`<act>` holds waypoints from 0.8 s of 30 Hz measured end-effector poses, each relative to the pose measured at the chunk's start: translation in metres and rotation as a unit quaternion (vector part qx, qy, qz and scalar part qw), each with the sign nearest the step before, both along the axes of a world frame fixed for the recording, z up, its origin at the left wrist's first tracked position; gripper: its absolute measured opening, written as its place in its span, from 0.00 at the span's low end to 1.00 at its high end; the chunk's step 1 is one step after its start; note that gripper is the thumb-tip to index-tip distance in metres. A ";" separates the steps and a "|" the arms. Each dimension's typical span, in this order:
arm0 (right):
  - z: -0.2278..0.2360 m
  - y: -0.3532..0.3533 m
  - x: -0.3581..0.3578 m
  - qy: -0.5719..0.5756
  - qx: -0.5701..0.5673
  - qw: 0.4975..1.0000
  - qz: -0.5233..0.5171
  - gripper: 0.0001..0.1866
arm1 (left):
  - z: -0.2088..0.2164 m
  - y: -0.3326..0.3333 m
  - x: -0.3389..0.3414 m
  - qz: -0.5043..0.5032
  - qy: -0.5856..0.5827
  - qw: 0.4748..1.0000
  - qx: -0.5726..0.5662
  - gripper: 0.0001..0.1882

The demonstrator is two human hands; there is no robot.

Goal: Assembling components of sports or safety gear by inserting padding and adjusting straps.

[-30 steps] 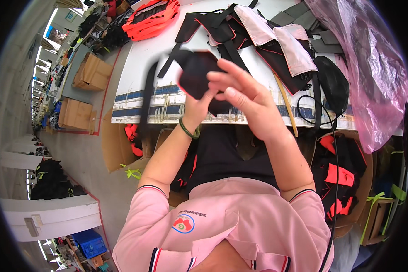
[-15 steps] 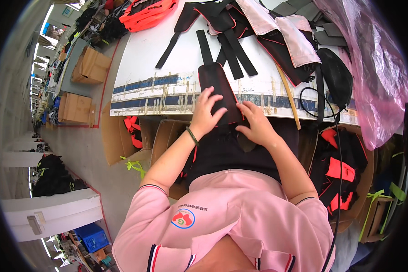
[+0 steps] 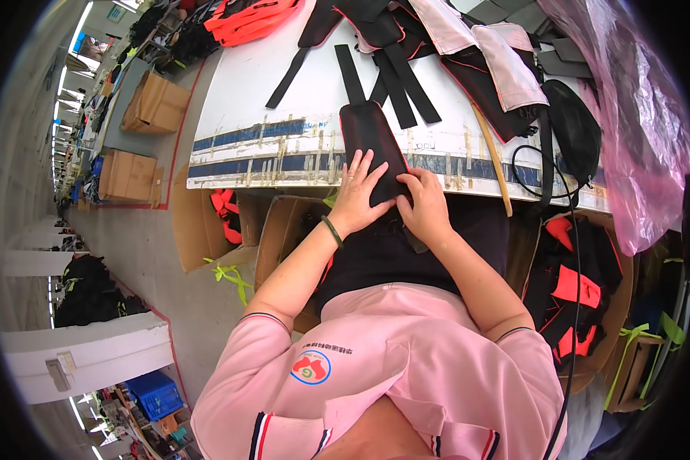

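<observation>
**Black panel (image 3: 372, 126) lying at the near edge of the table (image 3: 245, 100), under two hands**

I am watching from afar, reading the clock around the panel. The left hand (image 3: 358, 195) is lying open over its near half at 6 o'clock, fingers spreading, probably because a broad contact is stopping the fabric from sliding. At 5 o'clock the right hand (image 3: 425, 203) is bending its fingers and thumb at the panel's edge; it may be steadying that corner, but I cannot tell whether it is gripping. The panel's near end is reaching the table edge, which I judge is giving both hands easy access. Its black strap (image 3: 349, 73) is running out toward 12 o'clock, so it is not lying under the fingers.

Farther out, black strapped pieces (image 3: 376, 31) are lying beyond at 12, and pale pink pieces (image 3: 510, 65) are resting over black ones at 2, apparently set aside. A wooden stick (image 3: 493, 157) is lying just past 3, a black pouch (image 3: 573, 126) beyond it. Orange-red fabric (image 3: 249, 24) is bunching between 10 and 11. Below the table, at 8, a cardboard box (image 3: 186, 230) is holding orange-red pieces (image 3: 224, 211).
</observation>
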State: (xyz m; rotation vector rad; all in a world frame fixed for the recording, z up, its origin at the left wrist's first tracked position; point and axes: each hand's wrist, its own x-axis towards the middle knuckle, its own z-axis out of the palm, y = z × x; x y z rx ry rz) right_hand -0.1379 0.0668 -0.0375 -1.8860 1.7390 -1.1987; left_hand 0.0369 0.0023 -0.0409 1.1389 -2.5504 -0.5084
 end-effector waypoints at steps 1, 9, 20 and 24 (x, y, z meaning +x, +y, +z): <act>0.001 -0.001 0.002 0.000 -0.001 1.000 0.000 0.20 | -0.002 0.000 0.001 0.004 0.005 1.000 -0.013 0.40; -0.007 -0.025 0.018 -0.147 0.004 0.989 -0.021 0.13 | -0.003 -0.002 0.001 0.003 0.052 0.998 -0.036 0.33; 0.019 -0.030 0.020 -0.594 0.091 0.799 0.024 0.04 | 0.007 0.011 -0.003 0.171 0.439 0.860 0.196 0.18; 0.031 -0.028 0.011 -0.603 0.098 0.789 0.064 0.04 | 0.003 0.008 -0.004 0.165 0.603 0.664 0.410 0.12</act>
